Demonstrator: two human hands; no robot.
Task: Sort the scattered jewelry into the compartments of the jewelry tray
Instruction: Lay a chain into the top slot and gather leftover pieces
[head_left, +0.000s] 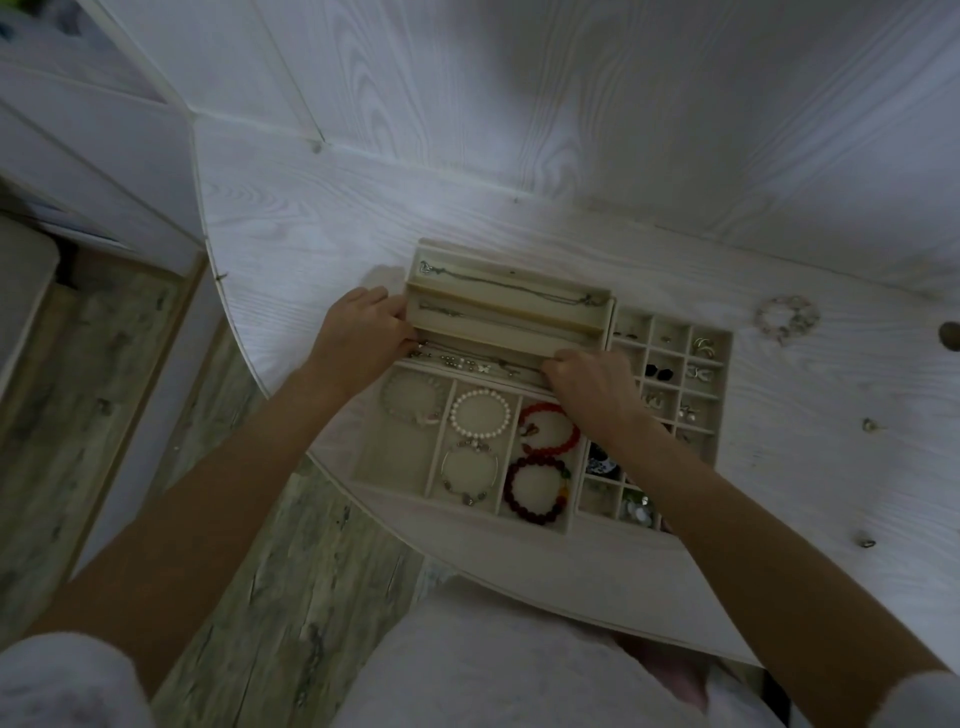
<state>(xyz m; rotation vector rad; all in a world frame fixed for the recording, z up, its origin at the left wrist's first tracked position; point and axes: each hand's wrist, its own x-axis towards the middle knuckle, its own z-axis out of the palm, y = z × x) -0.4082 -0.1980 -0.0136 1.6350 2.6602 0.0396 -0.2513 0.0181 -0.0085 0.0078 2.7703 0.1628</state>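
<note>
**Fine chain being laid out in the tray's long slot**

Both hands work at the third long slot of the jewelry tray, which sits on the white worktop. The left hand has its grip narrowed at the slot's left end, and the right hand has its grip closed small at the right end; each appears to pinch an end of a thin necklace stretched between them, though the fingertips are too dim to be sure.

The chain looks very light, limp and easy to tangle or snag on the slot's beaded contents, so it is best held by its ends and kept taut as it goes down. Two other chains already lie in the upper slots, bead bracelets fill the wide compartments, and small pieces sit in the grid at the right.

Still loose on the worktop: a pale bracelet well to the right, and two tiny pieces nearer the edge
</note>
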